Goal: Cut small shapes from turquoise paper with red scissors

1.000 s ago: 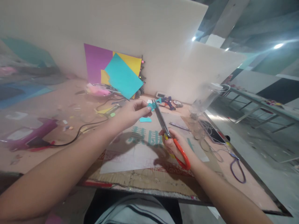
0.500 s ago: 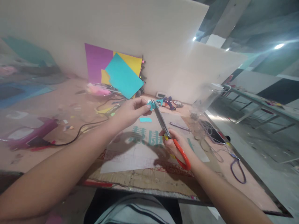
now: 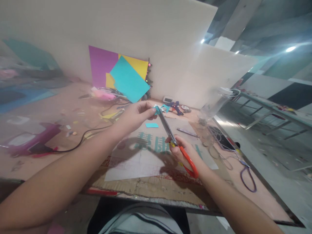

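Pinched in the fingertips of my left hand (image 3: 143,112) is a small piece of turquoise paper (image 3: 157,110), held above the table. My right hand (image 3: 181,151) grips orange-handled scissors (image 3: 190,164), whose long metal blades point up and away to the paper. The blade tips meet the paper close to my left fingers; the blades look nearly closed. Below my hands lies a white sheet (image 3: 126,165) with teal cut-out characters (image 3: 143,139) on it. A small turquoise rectangle (image 3: 152,125) rests near the sheet's far edge.
A purple glue gun (image 3: 36,138) with a black cord lies on the left. Purple, yellow and turquoise sheets (image 3: 130,79) lean against the back board. A pen (image 3: 187,132), a phone (image 3: 223,138) with tangled cable and a clear bottle (image 3: 215,102) are on the right. Cardboard (image 3: 146,188) lies beneath the sheet.
The scissor blades have closed further across the turquoise paper, and their tips have shifted slightly left. Less paper shows beyond my left fingertips. Both hands stay in nearly the same place.
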The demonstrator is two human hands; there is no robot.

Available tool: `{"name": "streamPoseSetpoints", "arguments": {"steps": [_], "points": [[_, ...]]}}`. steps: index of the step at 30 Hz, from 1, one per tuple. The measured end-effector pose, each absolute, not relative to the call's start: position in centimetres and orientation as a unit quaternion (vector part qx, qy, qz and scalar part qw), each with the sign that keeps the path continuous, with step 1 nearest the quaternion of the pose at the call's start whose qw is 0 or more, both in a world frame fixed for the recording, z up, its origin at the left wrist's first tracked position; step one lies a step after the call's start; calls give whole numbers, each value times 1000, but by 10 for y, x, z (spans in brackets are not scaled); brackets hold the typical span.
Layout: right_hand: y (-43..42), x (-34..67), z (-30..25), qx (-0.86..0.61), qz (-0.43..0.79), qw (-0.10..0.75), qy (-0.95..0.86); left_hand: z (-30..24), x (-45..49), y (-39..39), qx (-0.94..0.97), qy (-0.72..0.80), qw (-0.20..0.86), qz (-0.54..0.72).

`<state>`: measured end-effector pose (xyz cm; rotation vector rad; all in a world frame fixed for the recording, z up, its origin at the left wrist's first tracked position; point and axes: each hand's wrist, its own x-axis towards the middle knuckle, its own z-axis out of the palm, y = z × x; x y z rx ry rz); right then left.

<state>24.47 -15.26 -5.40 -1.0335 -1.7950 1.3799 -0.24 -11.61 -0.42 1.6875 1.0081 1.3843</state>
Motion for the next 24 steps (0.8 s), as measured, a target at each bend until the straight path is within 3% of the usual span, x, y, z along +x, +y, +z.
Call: {"name": "streamPoseSetpoints", "arguments": {"steps": [15, 24], "points": [[-153, 244, -54, -396, 520, 321, -685, -7, -4, -114, 661, 413, 332, 532], [-150, 249, -60, -334, 511, 328, -720, 1, 6, -124, 662, 385, 409, 496]]}}
